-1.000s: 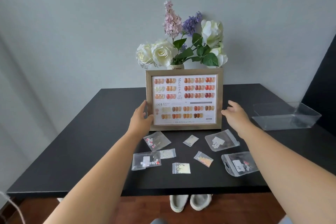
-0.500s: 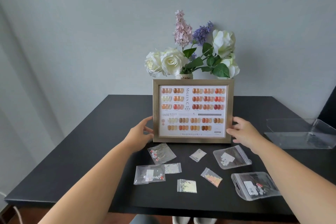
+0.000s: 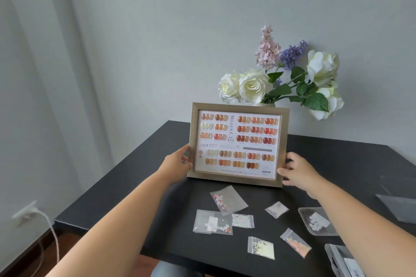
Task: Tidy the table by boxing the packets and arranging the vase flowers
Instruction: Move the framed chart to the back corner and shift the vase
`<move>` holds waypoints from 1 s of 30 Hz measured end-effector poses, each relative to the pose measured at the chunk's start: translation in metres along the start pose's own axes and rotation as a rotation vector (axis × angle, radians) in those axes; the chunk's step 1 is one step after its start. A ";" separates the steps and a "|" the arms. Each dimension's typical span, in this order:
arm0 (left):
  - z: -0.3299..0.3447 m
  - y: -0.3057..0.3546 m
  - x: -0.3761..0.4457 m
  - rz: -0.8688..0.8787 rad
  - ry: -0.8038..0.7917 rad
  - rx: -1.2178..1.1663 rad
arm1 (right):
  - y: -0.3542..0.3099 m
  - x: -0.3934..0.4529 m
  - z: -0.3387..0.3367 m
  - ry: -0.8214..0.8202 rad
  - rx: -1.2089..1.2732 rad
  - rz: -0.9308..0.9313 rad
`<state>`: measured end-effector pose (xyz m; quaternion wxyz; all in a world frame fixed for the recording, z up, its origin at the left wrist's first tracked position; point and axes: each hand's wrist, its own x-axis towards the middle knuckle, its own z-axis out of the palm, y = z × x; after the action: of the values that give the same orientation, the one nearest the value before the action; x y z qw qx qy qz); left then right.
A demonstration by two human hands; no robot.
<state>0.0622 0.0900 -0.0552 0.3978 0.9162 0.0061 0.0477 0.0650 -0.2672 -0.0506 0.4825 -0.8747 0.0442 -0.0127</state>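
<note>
A wooden picture frame (image 3: 238, 144) with a nail-colour chart stands upright on the black table (image 3: 144, 186). My left hand (image 3: 176, 163) grips its left edge and my right hand (image 3: 296, 170) grips its right edge. Behind the frame, white roses and purple sprigs (image 3: 279, 76) rise from a vase (image 3: 264, 104) that is almost wholly hidden. Several small clear packets (image 3: 227, 200) of decorations lie scattered in front of the frame. The clear plastic box (image 3: 398, 207) shows only partly at the right edge.
A grey wall stands right behind the table. On the left wall a socket (image 3: 24, 215) holds a white cable hanging toward the floor. Another packet (image 3: 342, 261) lies at the table's front right corner, partly under my right forearm.
Both hands have closed onto the frame's side edges. My view has swung left, so the frame, flowers and packets now sit further right and the box is nearly out of sight.
</note>
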 end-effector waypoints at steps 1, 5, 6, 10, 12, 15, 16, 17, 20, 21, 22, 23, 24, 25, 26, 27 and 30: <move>-0.004 -0.004 0.001 -0.017 0.011 -0.006 | -0.004 0.004 0.008 -0.007 0.009 -0.005; -0.019 -0.025 0.005 -0.093 0.073 -0.040 | -0.021 0.021 0.041 -0.052 0.058 -0.035; -0.023 -0.030 0.007 -0.114 0.090 -0.059 | -0.025 0.025 0.049 -0.063 0.062 -0.038; -0.040 -0.050 0.018 -0.241 0.153 -0.281 | -0.049 0.043 0.081 -0.098 0.057 -0.039; -0.049 -0.060 0.026 -0.293 0.171 -0.386 | -0.062 0.053 0.098 -0.105 0.043 -0.049; -0.065 -0.075 0.038 -0.316 0.209 -0.438 | -0.079 0.069 0.122 -0.110 0.032 -0.080; -0.070 -0.079 0.044 -0.320 0.223 -0.446 | -0.085 0.075 0.129 -0.111 0.027 -0.089; -0.076 -0.083 0.050 -0.325 0.234 -0.457 | -0.091 0.081 0.136 -0.110 0.020 -0.096; -0.087 -0.095 0.070 -0.342 0.260 -0.465 | -0.105 0.098 0.153 -0.107 -0.008 -0.116; -0.088 -0.098 0.077 -0.345 0.267 -0.463 | -0.108 0.104 0.157 -0.104 -0.017 -0.122; -0.090 -0.100 0.084 -0.349 0.275 -0.460 | -0.111 0.110 0.160 -0.102 -0.023 -0.126; -0.091 -0.101 0.091 -0.353 0.282 -0.453 | -0.113 0.117 0.163 -0.100 -0.026 -0.128; -0.092 -0.102 0.097 -0.359 0.288 -0.443 | -0.115 0.123 0.165 -0.097 -0.029 -0.126; -0.092 -0.102 0.104 -0.367 0.292 -0.430 | -0.117 0.129 0.167 -0.093 -0.031 -0.124; -0.092 -0.101 0.111 -0.375 0.296 -0.416 | -0.119 0.135 0.168 -0.090 -0.031 -0.121; -0.093 -0.100 0.119 -0.379 0.299 -0.402 | -0.120 0.142 0.170 -0.086 -0.029 -0.117; -0.092 -0.096 0.143 -0.376 0.284 -0.381 | -0.120 0.161 0.170 -0.062 -0.018 -0.098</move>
<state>0.1989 0.2299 -0.0512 0.5598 0.7919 0.2223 0.1010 0.2439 -0.0746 -0.0437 0.4746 -0.8800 -0.0134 -0.0087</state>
